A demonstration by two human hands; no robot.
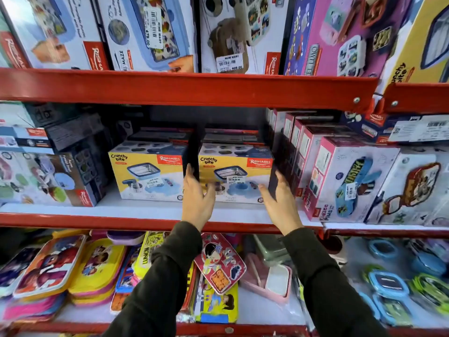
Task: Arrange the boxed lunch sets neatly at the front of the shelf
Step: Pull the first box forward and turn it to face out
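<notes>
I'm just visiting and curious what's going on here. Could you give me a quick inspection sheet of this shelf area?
Surface: middle shelf, white board, red front lip.
Job's things: two yellow Crunchy Bite boxes, left box and right box, set back from the edge.
Clutter: pink box at right, dark box at left.
Hands: left hand and right hand open, either side of the right box.
Cables: nothing seen.
Surroundings: boxed sets above, flat lunch boxes below.

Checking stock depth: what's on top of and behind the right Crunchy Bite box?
A flat dark box lies on the right Crunchy Bite box. Anything behind is hidden by both and by shadow.
</notes>
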